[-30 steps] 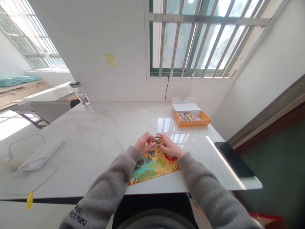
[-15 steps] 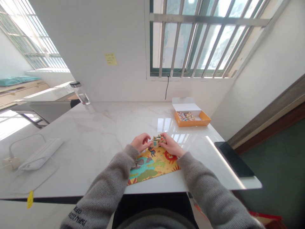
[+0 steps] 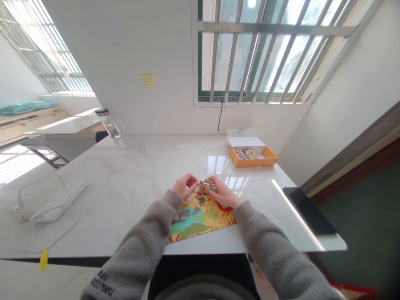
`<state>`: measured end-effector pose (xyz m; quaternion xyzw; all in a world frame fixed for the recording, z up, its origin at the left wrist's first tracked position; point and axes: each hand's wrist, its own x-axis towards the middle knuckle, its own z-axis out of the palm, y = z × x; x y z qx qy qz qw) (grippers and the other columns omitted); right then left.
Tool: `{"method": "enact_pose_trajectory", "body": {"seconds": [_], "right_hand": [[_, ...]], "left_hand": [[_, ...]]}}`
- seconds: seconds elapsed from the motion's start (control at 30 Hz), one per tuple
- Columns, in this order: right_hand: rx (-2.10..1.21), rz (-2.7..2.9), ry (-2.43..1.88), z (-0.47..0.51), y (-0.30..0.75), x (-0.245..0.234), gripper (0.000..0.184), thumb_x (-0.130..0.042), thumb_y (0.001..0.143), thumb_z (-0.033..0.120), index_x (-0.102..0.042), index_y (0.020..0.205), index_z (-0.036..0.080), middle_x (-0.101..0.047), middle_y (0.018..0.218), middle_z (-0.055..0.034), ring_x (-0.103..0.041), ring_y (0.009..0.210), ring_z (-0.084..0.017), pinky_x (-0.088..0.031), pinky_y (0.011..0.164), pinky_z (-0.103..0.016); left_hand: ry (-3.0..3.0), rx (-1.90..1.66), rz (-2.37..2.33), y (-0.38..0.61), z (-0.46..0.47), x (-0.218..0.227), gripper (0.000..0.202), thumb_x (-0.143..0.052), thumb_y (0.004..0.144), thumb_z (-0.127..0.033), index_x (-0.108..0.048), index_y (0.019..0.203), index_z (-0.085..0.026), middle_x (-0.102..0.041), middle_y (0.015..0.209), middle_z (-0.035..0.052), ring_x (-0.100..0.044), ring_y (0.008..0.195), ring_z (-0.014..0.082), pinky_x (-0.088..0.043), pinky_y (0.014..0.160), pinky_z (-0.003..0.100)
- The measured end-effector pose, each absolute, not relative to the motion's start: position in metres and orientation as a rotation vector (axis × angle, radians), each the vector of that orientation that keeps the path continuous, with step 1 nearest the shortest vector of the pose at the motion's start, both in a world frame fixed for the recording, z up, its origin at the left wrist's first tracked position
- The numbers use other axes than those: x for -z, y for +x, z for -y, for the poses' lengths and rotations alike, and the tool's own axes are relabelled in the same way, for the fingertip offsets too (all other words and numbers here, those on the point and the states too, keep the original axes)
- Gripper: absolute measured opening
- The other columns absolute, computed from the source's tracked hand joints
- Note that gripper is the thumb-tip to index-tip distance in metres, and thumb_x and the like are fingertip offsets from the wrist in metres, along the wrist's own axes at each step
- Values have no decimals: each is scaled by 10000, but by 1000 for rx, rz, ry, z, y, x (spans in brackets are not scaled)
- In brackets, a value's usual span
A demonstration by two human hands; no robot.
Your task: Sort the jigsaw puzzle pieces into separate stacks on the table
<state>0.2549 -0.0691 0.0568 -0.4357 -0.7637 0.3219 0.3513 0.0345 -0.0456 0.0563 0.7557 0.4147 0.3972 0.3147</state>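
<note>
Two-handed at bench (image 3: 140, 166); grips stacked pieces (image 3: 208, 184) in right hand (image 3: 225, 194) by far edge of seemingly part-joined picture (image 3: 196, 217); half-curls left hand (image 3: 183, 186), cannot tell its hold; has more pieces left in box (image 3: 254, 163)

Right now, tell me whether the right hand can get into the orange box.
Probably yes: the orange box stands open beyond the right hand, its lid raised at the back. The stack of pieces in that hand may hamper it, though.
</note>
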Motion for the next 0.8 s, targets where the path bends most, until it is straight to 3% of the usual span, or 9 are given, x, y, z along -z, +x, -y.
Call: {"method": "enact_pose_trajectory", "body": {"seconds": [0.13,0.23,0.4,0.47,0.8], "right_hand": [[-833,1904,-1171,66,260,-58,328,-588,918,388,-494,1176,210,-639,1074,-75,-630,983,-219,-494,927,-418],[-882,1851,-1192,63,264,-56,333,-590,915,409,-483,1158,208,-653,1035,-64,-644,961,-213,-505,925,-422],[-863,1842,-1200,61,265,-54,333,-597,908,409,-482,1142,203,-660,1016,-63,-650,967,-216,-508,940,-438],[-844,1845,-1202,61,265,-53,335,-600,906,416,-483,1140,207,-660,1020,-64,-651,972,-219,-508,946,-445],[-858,1811,-1164,71,260,-62,350,-603,911,421,-470,1167,222,-665,1074,-75,-656,1004,-221,-514,956,-442]], "left_hand": [[2090,-967,-1221,2,45,-58,214,-575,867,-391,-608,899,-182,-669,753,21,-597,666,148,-503,662,295],[2269,-606,-1241,-25,64,-60,268,-606,826,-424,-617,934,-179,-655,808,36,-591,721,170,-494,703,315],[2533,30,-1471,-47,125,-73,528,-774,619,-559,-587,932,-177,-615,953,80,-583,908,265,-469,823,395],[2552,156,-1564,-46,143,-77,525,-775,612,-549,-576,926,-178,-608,987,95,-575,946,288,-457,841,415],[2510,179,-1521,-35,139,-80,377,-711,683,-464,-533,885,-200,-583,987,79,-578,959,274,-441,812,372]]}}
